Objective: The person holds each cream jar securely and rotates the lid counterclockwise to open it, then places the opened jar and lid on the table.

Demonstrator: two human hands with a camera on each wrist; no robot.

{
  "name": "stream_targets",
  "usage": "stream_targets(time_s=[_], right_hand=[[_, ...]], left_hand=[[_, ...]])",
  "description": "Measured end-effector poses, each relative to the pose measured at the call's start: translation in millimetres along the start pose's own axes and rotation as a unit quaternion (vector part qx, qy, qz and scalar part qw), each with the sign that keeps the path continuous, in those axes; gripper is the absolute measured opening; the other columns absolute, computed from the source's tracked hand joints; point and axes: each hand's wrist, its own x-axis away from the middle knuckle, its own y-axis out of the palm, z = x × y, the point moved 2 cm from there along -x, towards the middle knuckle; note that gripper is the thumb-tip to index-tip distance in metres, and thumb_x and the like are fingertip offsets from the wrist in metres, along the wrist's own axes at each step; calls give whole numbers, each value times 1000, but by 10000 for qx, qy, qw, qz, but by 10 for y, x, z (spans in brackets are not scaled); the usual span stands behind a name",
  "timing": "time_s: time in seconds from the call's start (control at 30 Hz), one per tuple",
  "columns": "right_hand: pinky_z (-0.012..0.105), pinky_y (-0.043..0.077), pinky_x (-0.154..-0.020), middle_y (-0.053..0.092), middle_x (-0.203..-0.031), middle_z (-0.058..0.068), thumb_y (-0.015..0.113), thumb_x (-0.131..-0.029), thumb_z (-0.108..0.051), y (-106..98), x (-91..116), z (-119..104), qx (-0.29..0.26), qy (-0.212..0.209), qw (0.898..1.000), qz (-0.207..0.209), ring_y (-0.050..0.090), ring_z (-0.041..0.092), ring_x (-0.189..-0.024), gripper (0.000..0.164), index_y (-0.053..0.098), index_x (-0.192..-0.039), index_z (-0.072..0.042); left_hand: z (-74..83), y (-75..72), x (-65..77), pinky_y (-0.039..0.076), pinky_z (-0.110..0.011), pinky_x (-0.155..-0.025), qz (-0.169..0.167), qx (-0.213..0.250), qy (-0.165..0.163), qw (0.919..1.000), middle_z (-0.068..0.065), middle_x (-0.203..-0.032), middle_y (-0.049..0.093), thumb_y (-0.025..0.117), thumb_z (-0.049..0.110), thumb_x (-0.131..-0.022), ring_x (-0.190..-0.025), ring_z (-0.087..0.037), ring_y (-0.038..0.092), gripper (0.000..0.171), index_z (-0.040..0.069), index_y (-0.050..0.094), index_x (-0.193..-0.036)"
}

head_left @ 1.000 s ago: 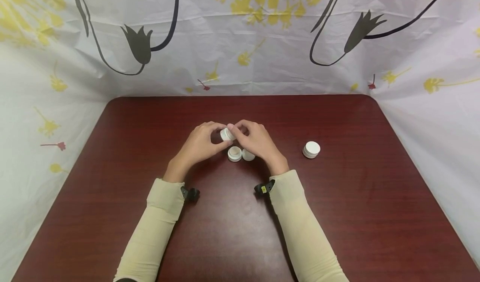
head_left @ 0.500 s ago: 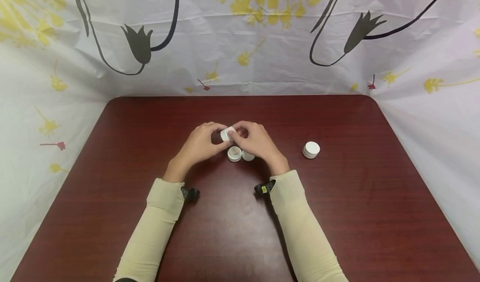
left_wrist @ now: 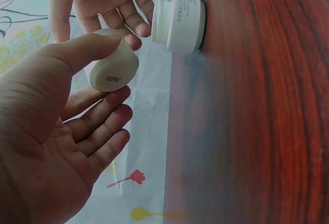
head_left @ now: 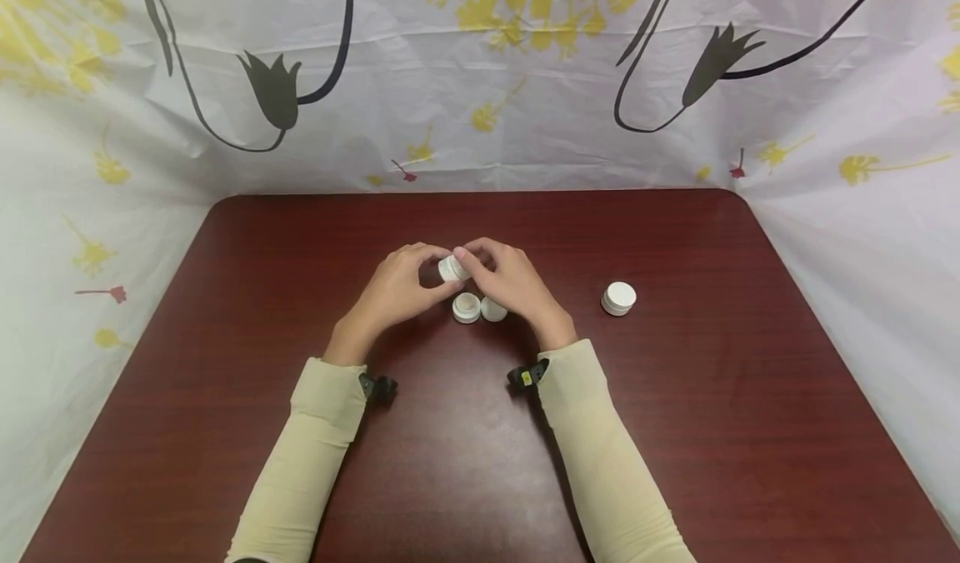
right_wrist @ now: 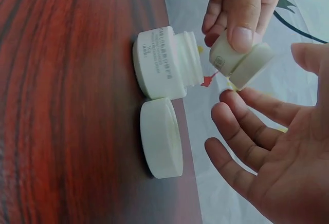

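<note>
My left hand [head_left: 399, 286] pinches a small white cream jar [left_wrist: 114, 62] by its base, thumb on one side and fingers on the other. The jar is tilted above the table, its white lid [right_wrist: 252, 66] seated on it. My right hand [head_left: 517, 284] is around the lid side; in the right wrist view its thumb stands apart from the lid and its fingers lie loosely beside it, contact unclear. Just below the hands, an uncapped white jar [right_wrist: 162, 63] stands on the table, its threaded neck showing. Beside it lies a loose white lid [right_wrist: 160, 137].
Another white jar with its lid on [head_left: 618, 298] stands to the right on the dark red wooden table [head_left: 675, 430]. A white patterned cloth [head_left: 555, 130] hangs behind the table and along both sides.
My right thumb has shifted along the held jar's lid, down and then back up, and is now off it. My left hand keeps its hold. The view has moved slightly.
</note>
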Motion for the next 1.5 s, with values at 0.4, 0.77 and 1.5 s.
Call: stream_targets(time_s=[0.4,0.77,1.5], right_hand=[[38,57,-83,76,-98,3,65,-104,-42,-1,2,9,70,-387,9991,-128,71,18,-90,34,75,-125,-17],[40,58,-87,74,-104,7,67,-103,-34,26,-9,12,164,-442,9987,-168,72,22,-93,36,71,-131,-13],[37,53,-80,74,-94,1,62,-102,-55,-17,-20,43,291,-41,9996,-53,68,17,-87,43,74,-121,-18]], left_hand=[[-15,25,-13,50,-50,-110,-57,41,38,10000,-9,-129,73,81,38,-92,-125,-30,65,51,11,71,-134],[-19,9,-10,49,-50,-111,-32,63,7,10000,-8,-130,73,81,34,-92,-127,-31,64,47,11,72,-132],[0,13,-5,51,-50,-109,-79,108,-9,9999,-9,-133,72,81,41,-92,-126,-30,65,54,13,70,-136]])
